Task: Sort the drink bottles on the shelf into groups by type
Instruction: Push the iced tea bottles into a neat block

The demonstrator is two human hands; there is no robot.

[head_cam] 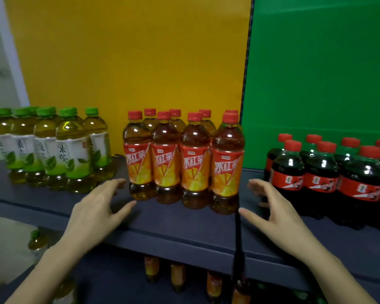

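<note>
We are holding our left hand [97, 207] and right hand [270, 207] spread and empty over the dark blue shelf board [173, 224], flanking the red-capped amber iced-tea bottles [184, 159], green-capped green-tea bottles [53, 148] standing left, dark cola bottles [329, 172] right, before yellow [130, 51] and green back panels [320, 62].

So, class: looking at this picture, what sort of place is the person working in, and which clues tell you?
Probably a shop-style display shelf, perhaps a mock-up. The dark shelf holds green tea bottles, iced tea bottles and cola bottles grouped by type, with coloured panels behind and more bottles below.
</note>
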